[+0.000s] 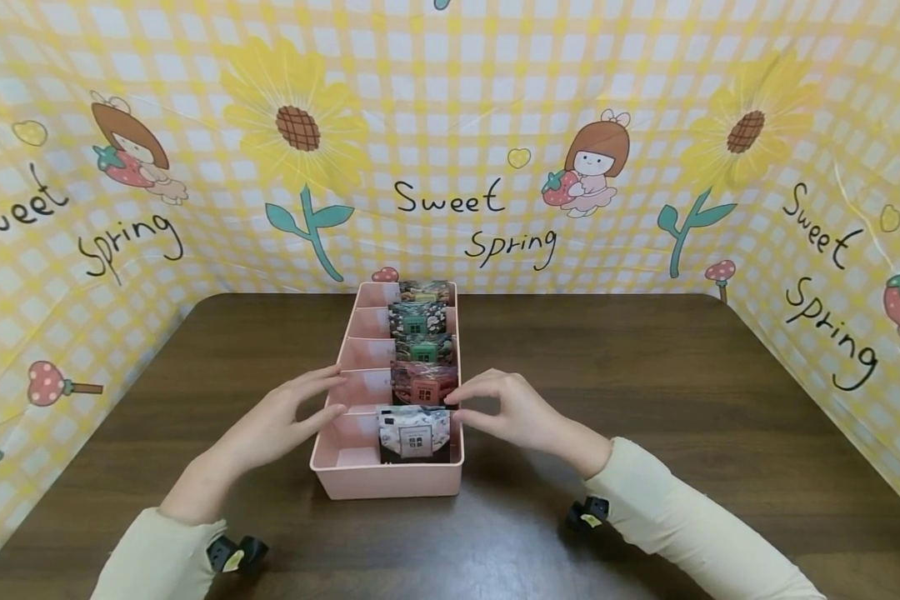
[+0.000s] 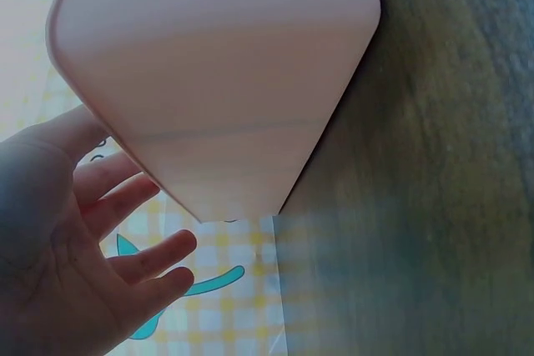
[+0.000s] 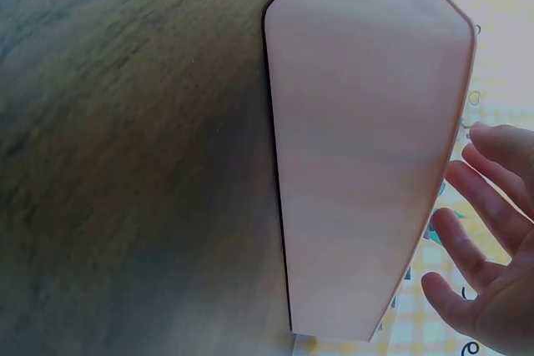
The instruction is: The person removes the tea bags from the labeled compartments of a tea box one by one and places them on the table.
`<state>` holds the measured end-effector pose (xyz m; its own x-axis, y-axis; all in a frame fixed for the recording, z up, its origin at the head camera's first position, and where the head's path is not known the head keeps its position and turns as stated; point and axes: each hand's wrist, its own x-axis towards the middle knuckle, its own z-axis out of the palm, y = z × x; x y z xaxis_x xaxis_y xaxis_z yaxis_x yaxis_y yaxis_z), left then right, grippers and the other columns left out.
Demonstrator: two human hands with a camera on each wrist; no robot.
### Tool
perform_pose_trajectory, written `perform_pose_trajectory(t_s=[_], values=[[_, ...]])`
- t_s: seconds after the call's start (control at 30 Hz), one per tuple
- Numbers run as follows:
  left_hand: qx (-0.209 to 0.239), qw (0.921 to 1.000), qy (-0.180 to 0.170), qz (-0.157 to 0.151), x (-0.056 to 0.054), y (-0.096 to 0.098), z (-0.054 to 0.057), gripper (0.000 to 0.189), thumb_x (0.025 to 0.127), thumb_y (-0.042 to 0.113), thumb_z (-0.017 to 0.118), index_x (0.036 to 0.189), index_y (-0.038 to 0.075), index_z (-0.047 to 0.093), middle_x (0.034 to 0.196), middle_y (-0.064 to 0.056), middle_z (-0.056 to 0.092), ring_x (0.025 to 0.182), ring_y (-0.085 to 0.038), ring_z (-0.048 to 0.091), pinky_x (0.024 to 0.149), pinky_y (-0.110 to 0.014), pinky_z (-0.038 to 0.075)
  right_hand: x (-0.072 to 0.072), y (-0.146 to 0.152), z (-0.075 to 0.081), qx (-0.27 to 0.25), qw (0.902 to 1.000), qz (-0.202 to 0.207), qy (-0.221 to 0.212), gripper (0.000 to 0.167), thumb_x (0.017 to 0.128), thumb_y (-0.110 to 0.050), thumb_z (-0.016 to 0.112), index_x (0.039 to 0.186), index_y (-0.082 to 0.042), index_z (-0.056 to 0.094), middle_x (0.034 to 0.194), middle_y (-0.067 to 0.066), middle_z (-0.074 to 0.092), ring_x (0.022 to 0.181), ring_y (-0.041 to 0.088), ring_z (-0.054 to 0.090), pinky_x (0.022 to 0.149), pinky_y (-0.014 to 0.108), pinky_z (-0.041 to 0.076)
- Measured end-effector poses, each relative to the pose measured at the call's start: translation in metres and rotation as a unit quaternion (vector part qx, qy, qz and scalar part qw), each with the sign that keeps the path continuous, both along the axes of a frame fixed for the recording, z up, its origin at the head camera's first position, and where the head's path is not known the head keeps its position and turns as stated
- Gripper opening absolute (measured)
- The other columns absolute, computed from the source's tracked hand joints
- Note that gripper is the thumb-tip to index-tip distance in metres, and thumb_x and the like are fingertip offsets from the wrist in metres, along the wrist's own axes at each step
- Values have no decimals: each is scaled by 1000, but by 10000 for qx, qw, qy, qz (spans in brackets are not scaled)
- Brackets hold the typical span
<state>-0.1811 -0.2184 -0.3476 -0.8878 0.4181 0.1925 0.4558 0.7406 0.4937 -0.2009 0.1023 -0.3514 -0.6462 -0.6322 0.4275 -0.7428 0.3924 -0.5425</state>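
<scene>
A long pink divided box (image 1: 386,483) stands on the table, its compartments in a row running away from me. Each compartment has a printed packet at its right side: a white-and-black one (image 1: 416,440) in front, a red one (image 1: 420,387) behind it, then greenish ones (image 1: 422,350) farther back. My left hand (image 1: 276,423) is at the box's left rim, thumb and fingertips reaching just over it, fingers loosely spread. At the right rim is my right hand (image 1: 516,408), its thumb and forefinger tips beside the red and white packets. In the right wrist view its other fingers are spread beside the box wall (image 3: 359,156).
The box rests on a dark brown wooden table (image 1: 615,350). A yellow checked cloth (image 1: 450,125) with flowers and lettering hangs behind the table and along both sides. Small black devices (image 1: 236,553) are strapped at both sleeves' cuffs.
</scene>
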Motion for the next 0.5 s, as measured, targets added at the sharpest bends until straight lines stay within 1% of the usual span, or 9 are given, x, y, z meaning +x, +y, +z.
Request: perform_pose_trajectory(t_s=[0.2, 0.33, 0.5], values=[[-5, 10000, -85, 14, 0, -1, 0, 44, 93, 31, 56, 130, 8, 54, 142, -20, 44, 131, -40, 40, 104, -58, 35, 0, -2, -2, 61, 10000, -4, 77, 17, 83, -15, 70, 98, -9, 73, 98, 2, 73, 94, 16, 64, 85, 29, 51], [-11, 10000, -84, 9, 0, -1, 0, 43, 93, 31, 56, 130, 8, 54, 142, -20, 44, 131, -40, 40, 104, -58, 34, -1, -4, -2, 128, 9998, -93, 137, 15, 82, -16, 71, 96, -10, 74, 96, 2, 74, 93, 16, 63, 85, 29, 51], [-10, 10000, -75, 14, 1, -1, -1, 43, 94, 31, 56, 130, 8, 54, 143, -19, 43, 132, -40, 39, 104, -58, 34, -1, -7, -4, 168, 9995, -262, -15, 14, 82, -17, 71, 94, -10, 75, 95, 2, 74, 92, 16, 63, 84, 29, 50]])
